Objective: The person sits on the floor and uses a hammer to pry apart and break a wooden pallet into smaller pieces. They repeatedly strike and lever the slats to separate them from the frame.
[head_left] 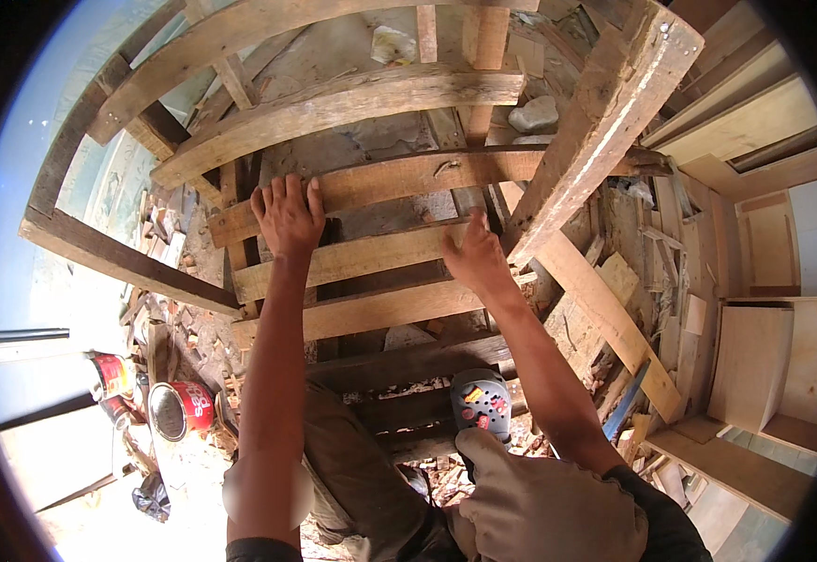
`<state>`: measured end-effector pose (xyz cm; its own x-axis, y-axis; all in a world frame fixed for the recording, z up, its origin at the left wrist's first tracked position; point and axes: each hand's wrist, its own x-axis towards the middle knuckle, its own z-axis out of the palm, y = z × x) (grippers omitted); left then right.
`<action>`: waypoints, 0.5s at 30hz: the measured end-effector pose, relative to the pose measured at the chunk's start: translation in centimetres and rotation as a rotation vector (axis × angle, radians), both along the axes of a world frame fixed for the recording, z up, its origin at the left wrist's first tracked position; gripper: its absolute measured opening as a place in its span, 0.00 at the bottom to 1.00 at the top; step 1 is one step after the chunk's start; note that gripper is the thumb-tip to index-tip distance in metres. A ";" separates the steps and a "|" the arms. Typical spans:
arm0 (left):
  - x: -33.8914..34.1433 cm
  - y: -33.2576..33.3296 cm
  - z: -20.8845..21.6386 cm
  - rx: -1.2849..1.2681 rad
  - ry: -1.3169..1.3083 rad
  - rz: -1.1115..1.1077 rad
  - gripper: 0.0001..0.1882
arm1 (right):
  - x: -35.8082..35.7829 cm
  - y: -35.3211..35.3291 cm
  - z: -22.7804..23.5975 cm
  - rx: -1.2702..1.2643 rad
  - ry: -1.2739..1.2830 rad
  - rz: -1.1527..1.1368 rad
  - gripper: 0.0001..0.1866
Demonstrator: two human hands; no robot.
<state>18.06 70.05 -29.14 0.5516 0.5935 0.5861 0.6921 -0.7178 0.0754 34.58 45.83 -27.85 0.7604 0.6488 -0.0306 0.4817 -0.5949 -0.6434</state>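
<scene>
Left hand [287, 215] fingers together, flat on the slat [399, 178] — right hand [476, 258] curled on its neighbour.

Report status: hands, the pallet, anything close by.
Left hand flat on a pallet slat. Right hand touching the same slat's end, holding nothing. Power drill lies just below.

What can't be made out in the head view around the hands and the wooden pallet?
- Left hand palm: pressed onto a pale wooden slat, contact hidden.
- Right hand fingertips: tucked behind another pale slat's edge; whether it grips something is unclear.
- Grey-and-orange power drill: body hidden by the lap.
- Red open-topped tin cans: print too small.
</scene>
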 end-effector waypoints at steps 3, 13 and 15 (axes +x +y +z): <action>0.0 0.3 0.2 -0.018 0.008 -0.003 0.19 | -0.6 -0.7 0.6 0.080 0.075 -0.006 0.32; 0.1 0.5 0.0 0.028 0.002 -0.001 0.19 | 3.5 2.9 1.7 0.338 -0.050 0.058 0.39; 0.0 0.5 -0.1 0.022 -0.013 -0.006 0.19 | 3.5 3.4 1.8 0.331 -0.141 0.067 0.39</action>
